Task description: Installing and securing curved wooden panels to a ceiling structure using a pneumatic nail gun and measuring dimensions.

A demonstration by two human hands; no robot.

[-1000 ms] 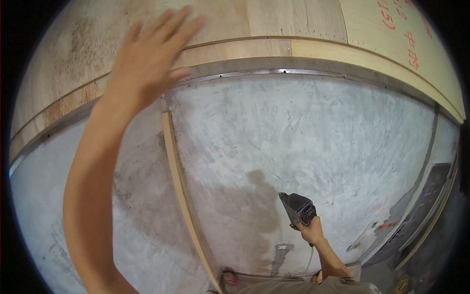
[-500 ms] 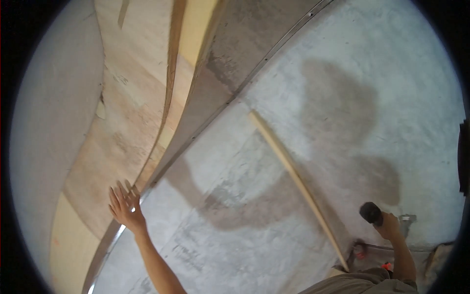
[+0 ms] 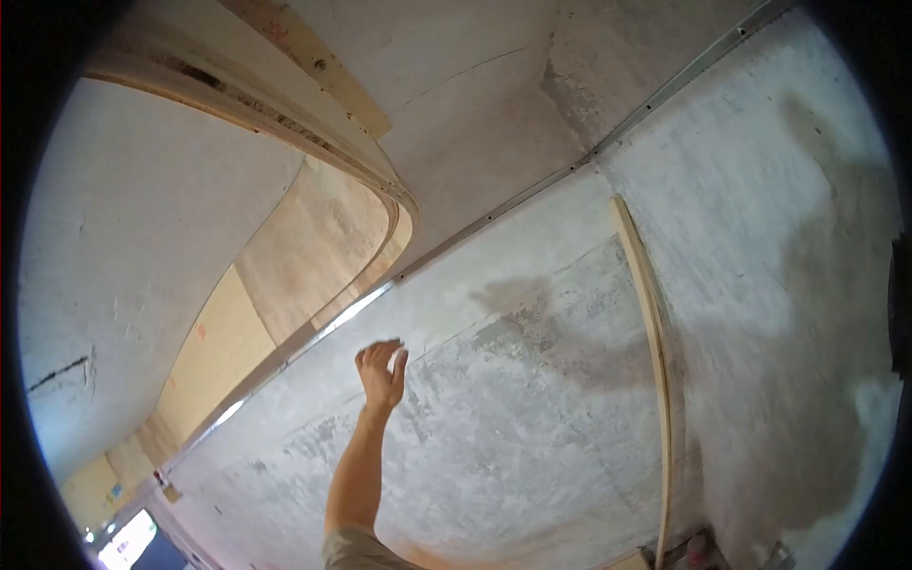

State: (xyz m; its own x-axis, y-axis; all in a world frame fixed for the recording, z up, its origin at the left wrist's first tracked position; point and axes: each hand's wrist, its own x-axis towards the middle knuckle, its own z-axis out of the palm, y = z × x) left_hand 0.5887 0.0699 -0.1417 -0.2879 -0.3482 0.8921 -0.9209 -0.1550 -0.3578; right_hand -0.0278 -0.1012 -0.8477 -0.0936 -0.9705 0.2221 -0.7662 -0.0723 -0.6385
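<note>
Hands: left hand [image 3: 383,380] raised on a near-upright forearm [image 3: 357,475], fingers bent, thumb wide apart; right hand, cannot tell.

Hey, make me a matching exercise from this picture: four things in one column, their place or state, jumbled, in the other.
1. left hand
2. wood strip
3. metal rail
4. crack

A. along the top of the wall
B. dark, at far left
C. raised, empty
D. nearly upright, at right

Pairs: 1-C, 2-D, 3-A, 4-B
</note>
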